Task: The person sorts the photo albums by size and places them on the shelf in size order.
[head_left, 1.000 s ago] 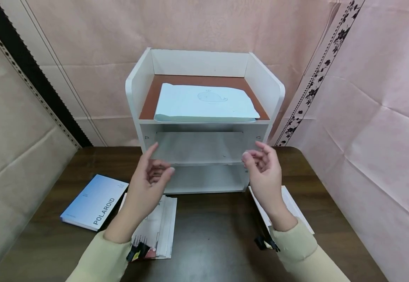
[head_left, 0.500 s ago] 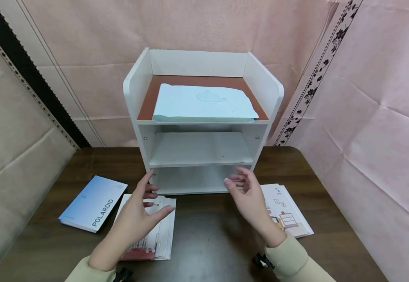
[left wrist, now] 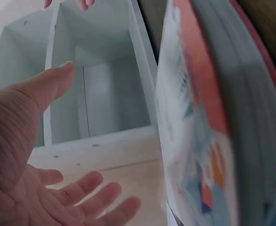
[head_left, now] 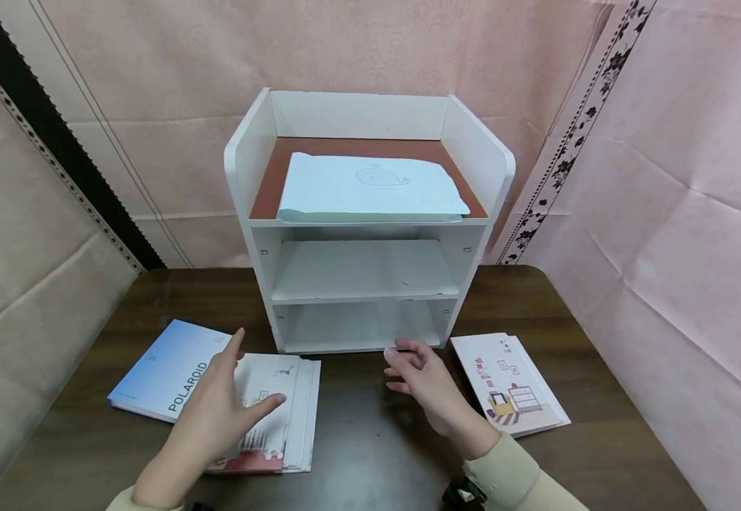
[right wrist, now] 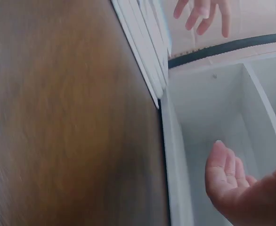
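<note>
My left hand (head_left: 213, 408) hovers over the left side of a stack of white books (head_left: 277, 397), thumb stretched out and fingers spread, holding nothing. That stack's pages and red-edged cover (left wrist: 199, 84) fill the right of the left wrist view. Part of a blue book marked POLAROID (head_left: 169, 362) is hidden behind the same hand. Between the two groups of books, my right hand (head_left: 431, 390) hangs above the table with loosely bent fingers and nothing in them. A white book with a furniture drawing (head_left: 511, 387) lies to its right, apart from it.
A white shelf unit (head_left: 370, 297) stands at the back of the dark wooden table (head_left: 358, 440). Its two lower compartments face me. On its brown top lies a pale blue sheet-like piece (head_left: 370, 191) with a whale drawing. Pink cloth (head_left: 370, 42) hangs behind and at the sides.
Both hands have come down and back from in front of the shelf unit. The left moved leftward over the book stack, the right leftward above the table, uncovering the right-hand book.
</note>
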{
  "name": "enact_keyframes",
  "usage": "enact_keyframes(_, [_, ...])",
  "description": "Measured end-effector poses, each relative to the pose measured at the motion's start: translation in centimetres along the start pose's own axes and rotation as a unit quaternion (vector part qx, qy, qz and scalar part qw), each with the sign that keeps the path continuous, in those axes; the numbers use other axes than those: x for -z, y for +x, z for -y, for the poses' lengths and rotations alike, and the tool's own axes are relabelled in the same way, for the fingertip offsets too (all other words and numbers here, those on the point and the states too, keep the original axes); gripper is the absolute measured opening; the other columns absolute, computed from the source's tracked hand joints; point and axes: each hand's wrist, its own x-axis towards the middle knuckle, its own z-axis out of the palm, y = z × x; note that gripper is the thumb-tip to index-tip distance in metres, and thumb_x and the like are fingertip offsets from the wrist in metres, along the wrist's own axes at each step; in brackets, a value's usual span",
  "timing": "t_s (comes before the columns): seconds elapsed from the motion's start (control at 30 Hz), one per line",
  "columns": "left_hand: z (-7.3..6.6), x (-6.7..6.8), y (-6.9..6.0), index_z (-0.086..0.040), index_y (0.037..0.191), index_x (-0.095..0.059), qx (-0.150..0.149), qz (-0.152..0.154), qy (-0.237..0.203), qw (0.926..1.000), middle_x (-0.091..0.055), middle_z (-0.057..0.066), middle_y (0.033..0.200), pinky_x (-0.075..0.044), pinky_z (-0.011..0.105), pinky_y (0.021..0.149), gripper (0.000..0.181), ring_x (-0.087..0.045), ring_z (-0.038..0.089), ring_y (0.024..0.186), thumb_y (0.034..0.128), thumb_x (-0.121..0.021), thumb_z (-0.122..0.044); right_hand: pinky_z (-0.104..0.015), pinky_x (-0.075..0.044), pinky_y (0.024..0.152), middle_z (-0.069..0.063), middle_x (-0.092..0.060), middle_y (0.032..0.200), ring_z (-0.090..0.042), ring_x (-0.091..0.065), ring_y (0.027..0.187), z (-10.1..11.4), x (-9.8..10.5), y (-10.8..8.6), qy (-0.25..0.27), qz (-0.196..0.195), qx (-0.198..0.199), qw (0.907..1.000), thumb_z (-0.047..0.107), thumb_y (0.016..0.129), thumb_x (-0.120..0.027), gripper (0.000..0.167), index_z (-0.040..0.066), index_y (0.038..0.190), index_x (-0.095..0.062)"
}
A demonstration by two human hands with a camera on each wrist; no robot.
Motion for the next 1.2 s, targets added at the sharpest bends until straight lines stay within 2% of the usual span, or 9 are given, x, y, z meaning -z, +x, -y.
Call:
enact_keyframes(0.1, [0.7, 0.1, -0.1, -0.016, 0.156, -0.004, 0.011, 0.006, 0.015, 0.9998, -0.040, 0.027, 0.139, -0.042, 0.068, 0.086, 0.125, -0.041, 0.046, 0.123, 0.0682, -0.076, -0.066, -0.042, -0.053, 0.088, -0.023, -0.054, 0.126, -0.037, -0.056, 0.111, -0.6, -0.5, 0.1, 0.024, 0.023, -0.033, 0.9989, 0.039, 0.090, -0.069, 0.070, -0.003, 0.137, -0.038])
enact_keyframes(0.27, [1.7, 0.0, -0.4, -0.010, 0.155, -0.006, 0.030, 0.028, 0.027, 0.9988, -0.037, 0.034, 0.137, -0.039, 0.071, 0.087, 0.125, -0.040, 0.050, 0.122, 0.0684, -0.078, -0.064, -0.043, -0.052, 0.089, -0.028, -0.047, 0.133, -0.041, -0.052, 0.117, -1.4, -1.6, 0.1, 0.051, 0.057, -0.076, 0.9942, 0.042, 0.089, -0.070, 0.082, -0.007, 0.141, -0.030])
enact_keyframes(0.47, [2.6, -0.4, -0.8, -0.004, 0.153, -0.012, 0.048, 0.044, 0.033, 0.9973, -0.031, 0.040, 0.139, -0.032, 0.075, 0.090, 0.123, -0.030, 0.059, 0.126, 0.0685, -0.079, -0.062, -0.043, -0.052, 0.089, -0.024, -0.048, 0.130, -0.040, -0.052, 0.119, -2.1, -2.8, 0.1, 0.037, 0.088, -0.114, 0.9888, 0.041, 0.087, -0.072, 0.088, -0.007, 0.145, -0.026])
enact_keyframes(0.63, [3.0, -0.6, -1.0, 0.001, 0.151, -0.015, 0.061, 0.054, 0.039, 0.9959, -0.029, 0.041, 0.138, -0.033, 0.074, 0.091, 0.122, -0.032, 0.060, 0.124, 0.0680, -0.079, -0.062, -0.044, -0.052, 0.089, -0.020, -0.051, 0.125, -0.036, -0.054, 0.117, -2.7, -4.1, 0.0, 0.021, 0.104, -0.129, 0.9859, 0.039, 0.086, -0.074, 0.089, -0.008, 0.145, -0.026])
enact_keyframes(0.93, [3.5, -0.5, -0.9, 0.010, 0.149, -0.008, 0.100, 0.112, 0.013, 0.9886, -0.024, 0.040, 0.145, -0.030, 0.068, 0.099, 0.127, -0.028, 0.055, 0.130, 0.0725, -0.070, -0.069, -0.044, -0.052, 0.089, -0.024, -0.048, 0.132, -0.036, -0.056, 0.116, -2.8, -5.3, 0.0, 0.001, 0.110, -0.132, 0.9851, 0.038, 0.087, -0.073, 0.088, -0.014, 0.142, -0.028])
enact_keyframes(1.07, [3.7, -0.4, -0.7, 0.017, 0.145, -0.012, 0.117, 0.135, 0.009, 0.9839, -0.030, 0.041, 0.142, -0.037, 0.064, 0.097, 0.125, -0.035, 0.053, 0.128, 0.0747, -0.068, -0.070, -0.045, -0.051, 0.090, -0.028, -0.049, 0.131, -0.037, -0.056, 0.115, -2.7, -5.6, -0.2, -0.003, 0.107, -0.140, 0.9843, 0.036, 0.087, -0.073, 0.087, -0.018, 0.139, -0.028])
enact_keyframes(1.2, [3.8, -0.5, -0.6, 0.021, 0.141, -0.020, 0.120, 0.157, -0.003, 0.9802, -0.037, 0.039, 0.138, -0.040, 0.061, 0.096, 0.120, -0.040, 0.051, 0.125, 0.0765, -0.067, -0.069, -0.045, -0.050, 0.092, -0.028, -0.051, 0.127, -0.036, -0.057, 0.113, -2.7, -5.9, -0.3, -0.002, 0.107, -0.146, 0.9835, 0.032, 0.089, -0.072, 0.082, -0.020, 0.137, -0.030])
